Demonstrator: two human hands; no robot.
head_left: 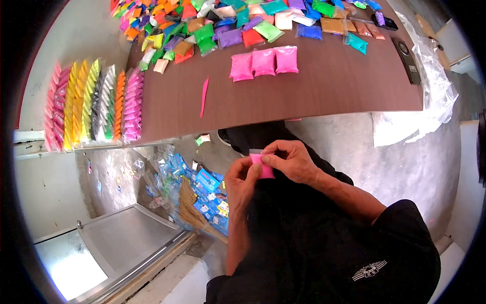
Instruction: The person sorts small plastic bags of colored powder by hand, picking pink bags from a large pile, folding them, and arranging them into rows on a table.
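A small pink packet (264,170) with a clear top edge is held above my lap, in front of the table. My left hand (240,177) grips its left side with thumb and fingers. At its upper right, my right hand (293,159) pinches the packet near the clear edge. Both hands are closed on it. Beyond them on the brown table (167,106) lie three pink packets (263,63) side by side. To their left is a thin pink plastic tool (204,96), shaped like a small knife.
Many coloured packets (230,38) are heaped along the table's far side. Rows of packets in strips (93,101) line its left end. A black device (407,61) and clear plastic sheeting (430,86) are at the right. A broom (190,202) and blue wrappers (207,180) lie on the floor.
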